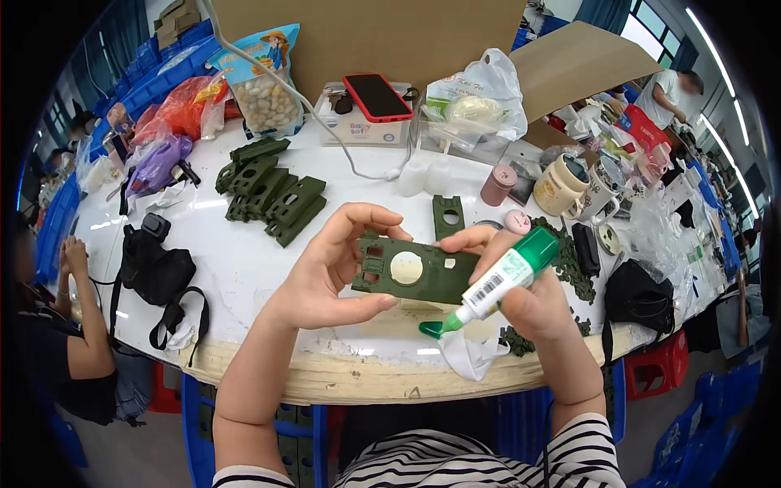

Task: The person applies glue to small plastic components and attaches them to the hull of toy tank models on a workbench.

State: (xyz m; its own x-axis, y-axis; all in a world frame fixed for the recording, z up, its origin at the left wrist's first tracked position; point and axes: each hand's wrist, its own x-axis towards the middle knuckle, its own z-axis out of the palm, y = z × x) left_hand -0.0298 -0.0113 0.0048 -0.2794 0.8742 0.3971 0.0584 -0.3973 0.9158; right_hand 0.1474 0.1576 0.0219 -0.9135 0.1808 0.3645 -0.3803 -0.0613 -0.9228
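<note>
My left hand (pixel 325 272) grips the left end of a dark green moulded plastic part (pixel 443 281), fingers behind and thumb along its near edge. This part has a large round hole and smaller square openings. In my right hand (pixel 537 313) is a white-and-green glue bottle (pixel 500 283), tilted with its light green nozzle down to the left; fingers of that hand also reach the part's right end. A small dark green cap-like piece (pixel 430 328) shows by the nozzle tip. Beyond the hands lies a similar green part (pixel 448 216). Several more are stacked (pixel 272 191) at the left.
Small green pieces (pixel 573 272) lie to the right, near a black pouch (pixel 639 301). A white cloth (pixel 473 358) rests at the table's front edge. Farther back are a pink jar (pixel 499 185), a mug (pixel 560 187) and a red-cased phone (pixel 378 98) on a box. Someone sits at left.
</note>
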